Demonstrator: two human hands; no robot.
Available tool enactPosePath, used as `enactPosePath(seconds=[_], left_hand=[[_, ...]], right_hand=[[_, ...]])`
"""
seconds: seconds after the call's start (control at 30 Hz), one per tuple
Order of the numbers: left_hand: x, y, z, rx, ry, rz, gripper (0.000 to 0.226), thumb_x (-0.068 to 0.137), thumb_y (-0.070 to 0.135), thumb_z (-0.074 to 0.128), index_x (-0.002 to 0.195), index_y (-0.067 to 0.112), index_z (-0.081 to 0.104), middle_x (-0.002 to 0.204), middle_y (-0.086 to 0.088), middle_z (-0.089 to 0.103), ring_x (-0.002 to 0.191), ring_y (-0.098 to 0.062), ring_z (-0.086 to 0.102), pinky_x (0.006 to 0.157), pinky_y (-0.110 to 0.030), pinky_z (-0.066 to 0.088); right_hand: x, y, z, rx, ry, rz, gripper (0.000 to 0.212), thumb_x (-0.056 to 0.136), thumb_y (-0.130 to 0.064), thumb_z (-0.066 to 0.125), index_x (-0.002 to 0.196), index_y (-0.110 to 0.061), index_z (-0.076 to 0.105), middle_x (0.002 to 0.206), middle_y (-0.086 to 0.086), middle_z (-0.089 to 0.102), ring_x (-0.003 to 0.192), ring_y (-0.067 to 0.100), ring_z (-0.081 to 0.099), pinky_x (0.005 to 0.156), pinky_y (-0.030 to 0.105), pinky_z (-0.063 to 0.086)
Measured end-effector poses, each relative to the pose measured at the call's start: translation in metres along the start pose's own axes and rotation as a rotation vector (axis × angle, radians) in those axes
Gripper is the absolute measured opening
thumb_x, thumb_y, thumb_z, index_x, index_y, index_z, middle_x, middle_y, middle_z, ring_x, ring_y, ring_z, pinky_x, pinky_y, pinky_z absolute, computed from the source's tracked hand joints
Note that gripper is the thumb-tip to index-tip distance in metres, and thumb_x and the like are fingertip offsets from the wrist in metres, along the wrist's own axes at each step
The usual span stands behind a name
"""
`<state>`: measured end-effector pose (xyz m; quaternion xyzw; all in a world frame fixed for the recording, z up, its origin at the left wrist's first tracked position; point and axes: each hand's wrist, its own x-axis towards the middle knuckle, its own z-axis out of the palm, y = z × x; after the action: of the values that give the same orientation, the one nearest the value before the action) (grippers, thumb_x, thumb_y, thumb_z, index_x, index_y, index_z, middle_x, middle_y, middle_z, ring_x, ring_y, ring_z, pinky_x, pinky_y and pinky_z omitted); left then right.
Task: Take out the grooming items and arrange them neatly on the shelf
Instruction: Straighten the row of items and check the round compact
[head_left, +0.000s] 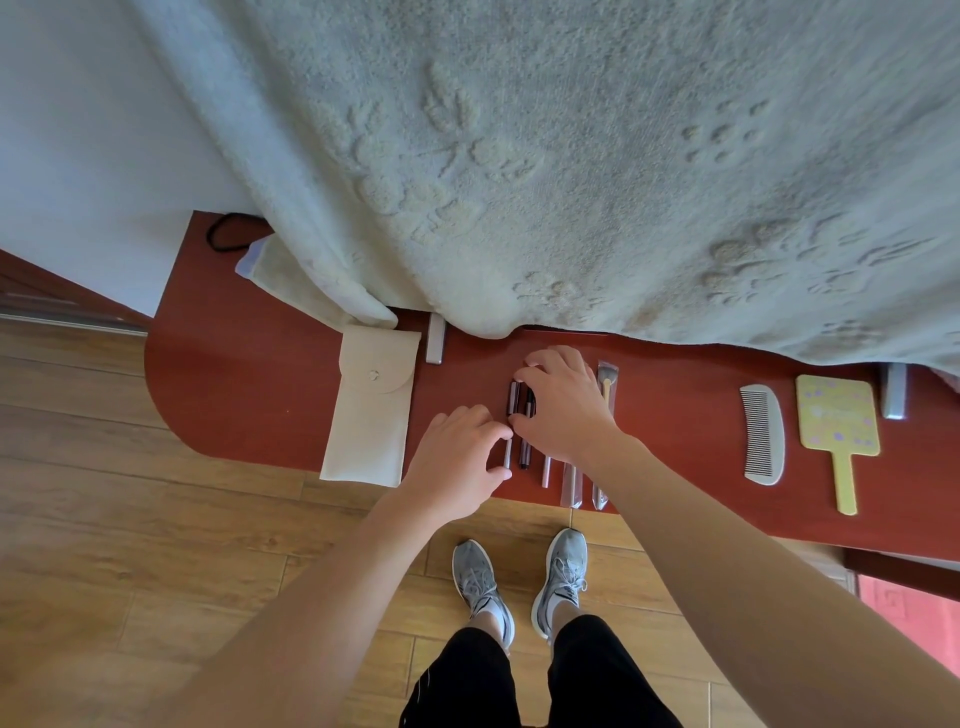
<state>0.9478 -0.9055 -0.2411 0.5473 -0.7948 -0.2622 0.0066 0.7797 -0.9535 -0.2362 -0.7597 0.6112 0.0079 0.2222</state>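
Note:
On the red-brown shelf (249, 395) lies a row of slim grooming items: dark pencils (524, 452), clear-wrapped sticks (569, 483) and a wrapped brush (605, 374). My right hand (563, 408) rests over the row's top, fingers curled on a dark pencil (513, 397). My left hand (460, 460) touches the leftmost thin stick (507, 452) with thumb and fingertips. A cream pouch (371, 410) lies flat and shut to the left. A grey comb (762, 434) and a yellow hand mirror (839, 431) lie to the right.
A thick pale blanket (571, 156) hangs over the shelf's far edge. A cream cloth bag (306, 286) and a black cord (223, 236) sit at the back left. Metal brackets (435, 338) (894, 389) stand on the shelf. Wooden floor and my grey shoes (563, 577) lie below.

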Motion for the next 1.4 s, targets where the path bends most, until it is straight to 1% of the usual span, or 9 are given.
enactPosePath(seconds=[0.33,0.87,1.2,1.4], left_hand=[[-0.001,-0.001,-0.002,0.001,-0.002,-0.001,0.045,0.09,0.043,0.067,0.131,0.027,0.058,0.118,0.008,0.057,0.108,-0.014,0.051,0.097,-0.032,0.037],[-0.004,-0.002,-0.004,0.002,0.016,-0.02,0.047,0.089,0.042,0.068,0.133,0.027,0.058,0.118,0.008,0.056,0.108,-0.013,0.051,0.098,-0.032,0.038],[-0.01,-0.001,-0.011,0.003,0.042,-0.035,0.05,0.089,0.044,0.068,0.135,0.026,0.056,0.121,0.008,0.056,0.11,-0.013,0.051,0.1,-0.032,0.039],[-0.016,0.0,-0.019,-0.002,0.069,-0.046,0.05,0.091,0.042,0.067,0.136,0.026,0.055,0.127,0.008,0.055,0.115,-0.013,0.051,0.104,-0.033,0.039]], right_hand=[[-0.001,-0.002,-0.004,0.002,-0.004,0.008,0.057,0.081,-0.04,0.067,0.133,-0.02,0.056,0.142,-0.002,0.044,0.137,0.021,0.024,0.112,0.042,0.027],[-0.006,-0.003,-0.007,0.012,0.011,0.016,0.058,0.081,-0.04,0.067,0.133,-0.02,0.055,0.141,-0.003,0.044,0.136,0.02,0.025,0.113,0.04,0.026],[-0.014,-0.005,-0.012,0.009,0.031,0.022,0.058,0.082,-0.042,0.066,0.134,-0.021,0.054,0.142,-0.003,0.044,0.137,0.02,0.025,0.113,0.04,0.027],[-0.022,-0.01,-0.021,0.019,0.04,0.027,0.06,0.083,-0.042,0.065,0.137,-0.022,0.051,0.143,-0.004,0.044,0.138,0.019,0.025,0.113,0.041,0.027]])
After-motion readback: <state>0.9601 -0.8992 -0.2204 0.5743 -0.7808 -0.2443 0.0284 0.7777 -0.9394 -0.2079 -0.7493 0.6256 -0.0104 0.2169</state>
